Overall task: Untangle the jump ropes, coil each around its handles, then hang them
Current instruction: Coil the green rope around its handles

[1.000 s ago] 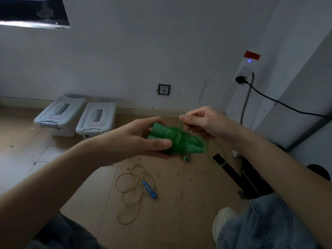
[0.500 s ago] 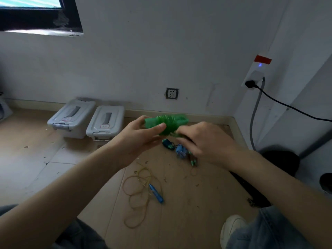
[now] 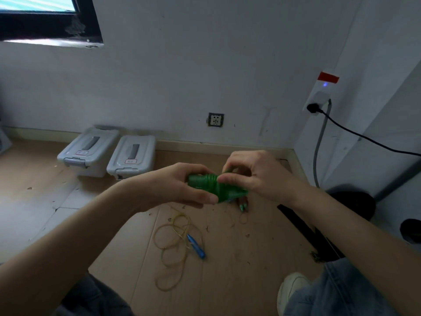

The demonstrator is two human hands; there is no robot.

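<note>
— Since a moment ago your right hand (image 3: 257, 176) has come up from below the green jump rope bundle (image 3: 216, 187) to sit over its far end, and the bundle now lies level between your hands instead of tipped up toward the wall.

— Why am I holding it like that?

— Your left hand (image 3: 180, 185) acts as the clamp. It keeps the two green handles together so the turns of rope around them don't slip, which I judge frees your right hand to lay on or tuck in the last of the rope.

— And my fingers?

— On your left hand the thumb runs along the near side and the fingers curl round the far side, gripping the bundle at its 9 o'clock end. Your right thumb and forefinger pinch at the wrapped rope near the middle, with the other fingers loosely bent above it. Whether they hold a free end I cannot tell.

— What's left?

— At 6 o'clock from the bundle, on the floor, the yellow jump rope (image 3: 175, 245) lies in loose loops with its blue handle (image 3: 196, 246). It looks uncoiled, so that one is still to do.
</note>
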